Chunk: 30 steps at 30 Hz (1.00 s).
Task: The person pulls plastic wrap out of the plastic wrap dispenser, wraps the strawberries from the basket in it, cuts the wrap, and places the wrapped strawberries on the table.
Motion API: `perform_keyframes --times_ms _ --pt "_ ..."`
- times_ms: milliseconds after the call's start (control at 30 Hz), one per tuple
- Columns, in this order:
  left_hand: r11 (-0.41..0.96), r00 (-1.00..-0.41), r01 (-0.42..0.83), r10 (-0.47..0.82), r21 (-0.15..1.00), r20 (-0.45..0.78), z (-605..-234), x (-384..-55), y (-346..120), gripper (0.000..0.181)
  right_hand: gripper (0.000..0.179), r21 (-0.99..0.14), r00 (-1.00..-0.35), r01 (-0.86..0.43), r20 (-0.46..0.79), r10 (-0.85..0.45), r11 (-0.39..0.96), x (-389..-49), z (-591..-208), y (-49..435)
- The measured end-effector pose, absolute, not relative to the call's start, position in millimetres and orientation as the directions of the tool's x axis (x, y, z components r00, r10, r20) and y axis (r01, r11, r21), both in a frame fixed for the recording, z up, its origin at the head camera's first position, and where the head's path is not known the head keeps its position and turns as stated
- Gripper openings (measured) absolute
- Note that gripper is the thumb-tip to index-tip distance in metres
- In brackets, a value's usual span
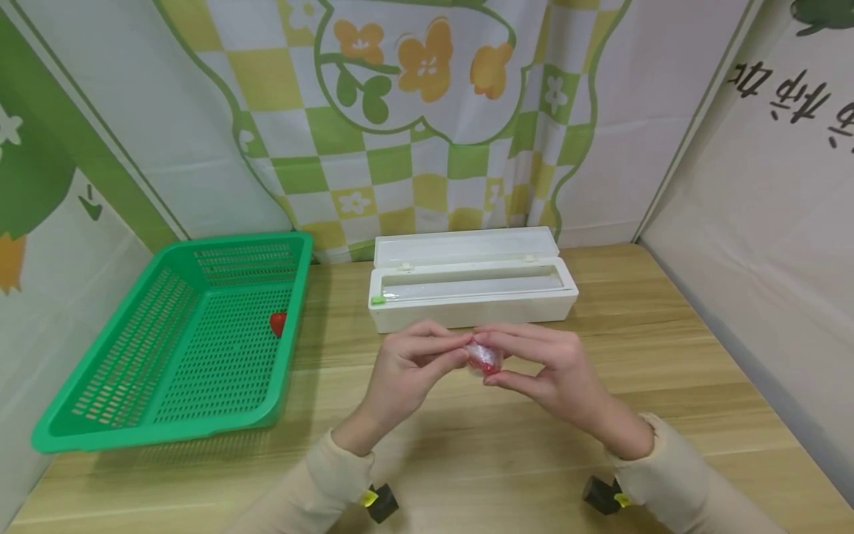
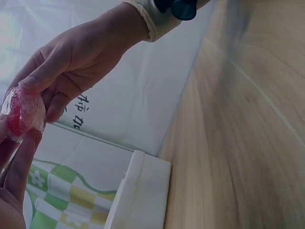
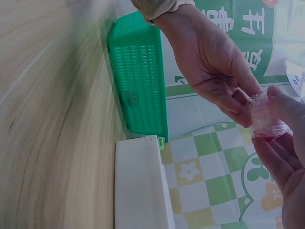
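Observation:
Both hands meet in front of the white box and pinch a small red object wrapped in crinkled cling film [image 1: 485, 357]. My left hand [image 1: 405, 371] holds its left side between thumb and fingers. On the other side, the right hand [image 1: 550, 367] pinches the film, thumb below and fingers above. In the left wrist view, red shows through the clear wrapped bundle [image 2: 24, 113]; the film hides what kind of thing it is. From the right wrist, the crumpled film [image 3: 267, 114] looks mostly whitish, with red along its lower edge.
Behind the hands stands a white cling film dispenser [image 1: 474, 308], its lid [image 1: 467, 248] raised and a green slider [image 1: 378, 300] at its left end. On the left, a green plastic basket [image 1: 293, 326] holds a small red item [image 1: 277, 323]. Printed curtains enclose the wooden table [image 1: 667, 356].

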<state>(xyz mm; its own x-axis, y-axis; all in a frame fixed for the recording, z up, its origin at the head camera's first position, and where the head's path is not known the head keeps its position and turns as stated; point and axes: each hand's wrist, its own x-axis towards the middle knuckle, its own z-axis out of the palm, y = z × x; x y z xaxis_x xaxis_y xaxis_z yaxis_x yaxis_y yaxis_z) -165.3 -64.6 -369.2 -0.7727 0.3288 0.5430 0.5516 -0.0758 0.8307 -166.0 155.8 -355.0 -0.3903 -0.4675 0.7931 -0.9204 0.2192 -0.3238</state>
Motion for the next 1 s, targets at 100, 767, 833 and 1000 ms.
perform_keyframes --times_ms 100,767,833,1000 --pt "-0.08 -0.796 0.519 0.317 0.851 0.515 -369.5 -165.0 -64.3 0.023 0.038 -0.335 -0.401 -0.916 0.789 -0.465 0.222 -166.5 -355.8 156.0" --pt "-0.084 -0.901 0.299 0.304 0.951 0.31 -369.6 -165.8 -60.8 0.022 0.035 -0.314 -0.428 -0.898 0.785 -0.448 0.309 -169.8 -361.0 158.8" --pt "-0.077 -0.901 0.3 0.304 0.951 0.309 -369.5 -165.9 -60.9 0.021 0.035 -0.299 -0.427 -0.897 0.781 -0.457 0.326 -169.1 -361.5 159.8" --pt "-0.053 -0.898 0.318 0.303 0.947 0.319 -371.2 -166.0 -61.5 0.019 0.039 -0.307 -0.454 -0.883 0.751 -0.48 0.356 -166.3 -360.8 161.5"
